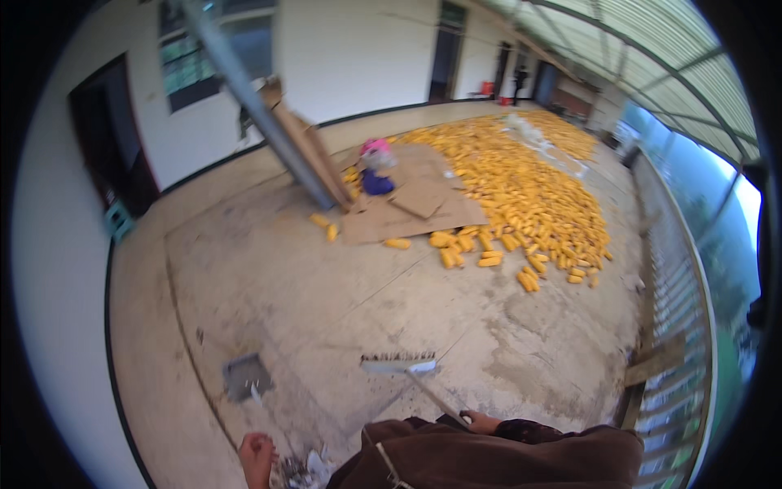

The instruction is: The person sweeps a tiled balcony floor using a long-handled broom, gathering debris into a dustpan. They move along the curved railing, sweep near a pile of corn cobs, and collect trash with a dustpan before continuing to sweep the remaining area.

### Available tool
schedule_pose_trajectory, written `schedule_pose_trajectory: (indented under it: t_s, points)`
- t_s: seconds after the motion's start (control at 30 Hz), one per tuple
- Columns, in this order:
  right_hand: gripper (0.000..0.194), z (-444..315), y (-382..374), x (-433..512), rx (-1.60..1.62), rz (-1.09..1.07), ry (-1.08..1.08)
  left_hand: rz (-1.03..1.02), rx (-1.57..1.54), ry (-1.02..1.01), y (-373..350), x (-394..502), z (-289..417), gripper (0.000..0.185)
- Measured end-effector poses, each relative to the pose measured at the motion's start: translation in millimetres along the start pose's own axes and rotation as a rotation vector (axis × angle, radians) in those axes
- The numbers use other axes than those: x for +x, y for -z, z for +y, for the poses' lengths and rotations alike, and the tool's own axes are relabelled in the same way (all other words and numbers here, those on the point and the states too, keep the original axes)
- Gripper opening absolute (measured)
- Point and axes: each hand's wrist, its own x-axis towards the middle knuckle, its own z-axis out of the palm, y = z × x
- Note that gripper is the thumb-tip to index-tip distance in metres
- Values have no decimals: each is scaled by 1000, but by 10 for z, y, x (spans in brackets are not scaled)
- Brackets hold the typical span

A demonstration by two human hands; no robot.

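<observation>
My right hand (482,422) grips the handle (437,394) of a broom close to my body. The broom head (397,365) rests on the concrete floor ahead, its dark bristle side turned away from me. At the lower left my left hand (258,455) hangs with its fingers curled in, and nothing shows in them. Beside that hand lies a small heap of pale and dark litter (311,469), partly hidden by my brown clothing. Farther forward on the left is a grey square object (247,375), possibly a dustpan, with a whitish piece at its near edge.
Corn cobs (525,202) cover much of the floor at the back right. Flattened cardboard (391,226) with bags (377,165) lies beside them. A leaning metal beam (263,116) stands left. A railing (690,293) borders the right. A person (519,82) stands far off.
</observation>
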Motion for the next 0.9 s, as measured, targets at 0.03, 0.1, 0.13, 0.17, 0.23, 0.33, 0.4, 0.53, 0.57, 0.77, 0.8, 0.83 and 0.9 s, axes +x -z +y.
schedule_pose_trajectory:
  t_s: [0.03,0.1,0.13,0.17,0.23,0.33,0.4,0.53,0.57,0.77,0.8,0.83,0.9]
  points:
    - [69,-125,-32,153,-17,-8,-52,-30,11,69,-2,250,84,21]
    - [70,-310,-60,388,19,-53,-74,-28,20,23,38,560,150,24]
    - [68,-405,-60,496,4,-48,-47,-47,31,27,57,691,176,28]
    - [67,-512,-33,622,-2,-19,-29,-45,36,38,75,818,199,31]
    - [64,-752,2,901,-53,-36,25,-21,-18,-33,140,1042,219,22]
    - [60,-1136,120,1416,52,-126,-6,67,-57,22,263,1274,215,22]
    - [58,-1435,183,1843,114,-233,-43,134,-79,84,350,1408,225,21]
    - [61,-2177,253,2676,-59,-195,140,324,-230,310,496,1732,222,24]
    - [62,-2396,278,2840,-5,-293,24,381,-277,341,521,1815,215,28]
    - [57,-3590,311,3448,-160,-438,57,421,-566,353,677,2450,52,40]
    - [57,-3744,266,3564,-180,-460,66,399,-631,328,701,2608,-5,41]
    - [57,-3862,224,3659,-212,-468,26,369,-666,345,728,2792,-80,42]
    - [59,-4034,158,3823,-239,-467,156,331,-808,450,740,3297,-273,46]
